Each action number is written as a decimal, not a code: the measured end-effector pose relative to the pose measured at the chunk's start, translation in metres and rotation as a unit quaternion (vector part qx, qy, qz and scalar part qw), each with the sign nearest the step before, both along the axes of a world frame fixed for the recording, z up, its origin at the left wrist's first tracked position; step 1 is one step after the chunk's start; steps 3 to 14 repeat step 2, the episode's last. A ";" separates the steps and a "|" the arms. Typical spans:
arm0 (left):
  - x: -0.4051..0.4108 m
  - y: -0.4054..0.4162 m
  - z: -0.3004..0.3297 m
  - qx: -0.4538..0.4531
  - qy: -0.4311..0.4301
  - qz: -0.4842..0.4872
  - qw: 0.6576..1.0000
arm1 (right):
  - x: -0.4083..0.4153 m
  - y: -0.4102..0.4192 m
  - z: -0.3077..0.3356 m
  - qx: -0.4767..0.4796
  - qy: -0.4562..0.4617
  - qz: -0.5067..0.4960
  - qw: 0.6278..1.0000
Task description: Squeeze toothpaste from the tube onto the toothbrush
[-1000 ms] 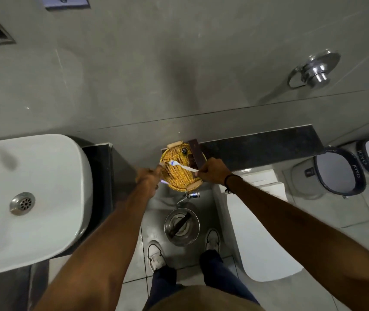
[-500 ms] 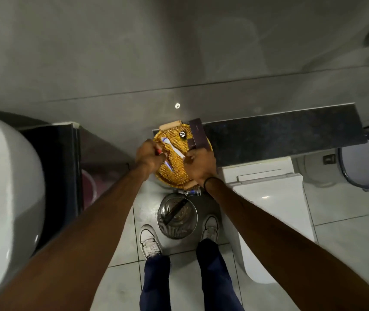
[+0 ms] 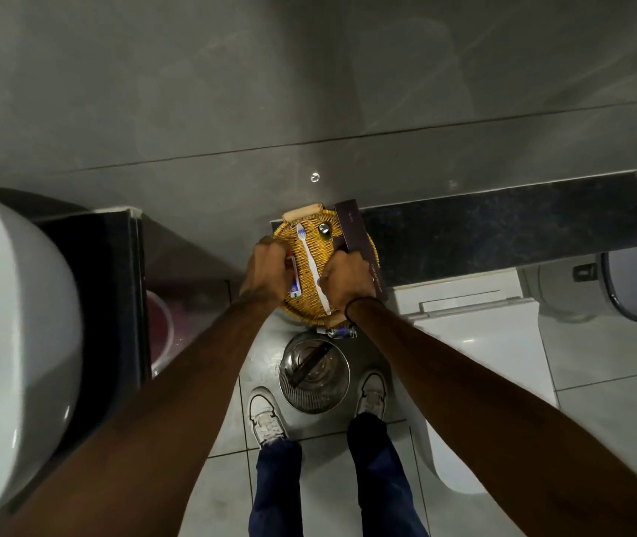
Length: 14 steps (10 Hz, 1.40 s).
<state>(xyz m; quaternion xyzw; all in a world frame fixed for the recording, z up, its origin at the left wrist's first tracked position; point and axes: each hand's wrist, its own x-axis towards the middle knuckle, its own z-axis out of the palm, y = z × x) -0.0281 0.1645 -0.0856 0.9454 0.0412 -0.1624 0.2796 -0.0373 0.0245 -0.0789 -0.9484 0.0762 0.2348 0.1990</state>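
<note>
My right hand (image 3: 346, 282) grips a white toothbrush (image 3: 311, 261) by the handle, its blue-bristled head pointing away toward the wall. My left hand (image 3: 264, 271) is closed on a small white toothpaste tube (image 3: 293, 279) with a red cap and blue markings; the tube lies just left of the brush handle. Both hands hover over a round yellow wicker tray (image 3: 347, 230) on the dark stone ledge (image 3: 502, 222). The tube's nozzle end is partly hidden by my fingers.
A dark purple box (image 3: 355, 230) and a small metal cap (image 3: 323, 227) sit on the tray. Below stand a steel bin (image 3: 315, 372), a white toilet (image 3: 475, 343) to the right, a white basin (image 3: 11, 323) at left and my shoes on the tiled floor.
The toothbrush has swung from lying across the tray to pointing away from me. My left hand now shows the tube alongside it. The camera has shifted toward the tray.
</note>
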 end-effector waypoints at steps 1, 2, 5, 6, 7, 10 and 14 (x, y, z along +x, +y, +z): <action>-0.008 0.006 0.016 0.008 -0.030 -0.038 0.999 | -0.002 -0.003 0.009 0.004 -0.014 0.003 1.000; -0.014 0.016 0.047 0.077 -0.119 -0.110 0.984 | 0.000 -0.011 0.034 0.060 -0.057 -0.015 0.996; -0.014 0.016 0.047 0.077 -0.119 -0.110 0.984 | 0.000 -0.011 0.034 0.060 -0.057 -0.015 0.996; -0.014 0.016 0.047 0.077 -0.119 -0.110 0.984 | 0.000 -0.011 0.034 0.060 -0.057 -0.015 0.996; -0.014 0.016 0.047 0.077 -0.119 -0.110 0.984 | 0.000 -0.011 0.034 0.060 -0.057 -0.015 0.996; -0.014 0.016 0.047 0.077 -0.119 -0.110 0.984 | 0.000 -0.011 0.034 0.060 -0.057 -0.015 0.996; -0.014 0.016 0.047 0.077 -0.119 -0.110 0.984 | 0.000 -0.011 0.034 0.060 -0.057 -0.015 0.996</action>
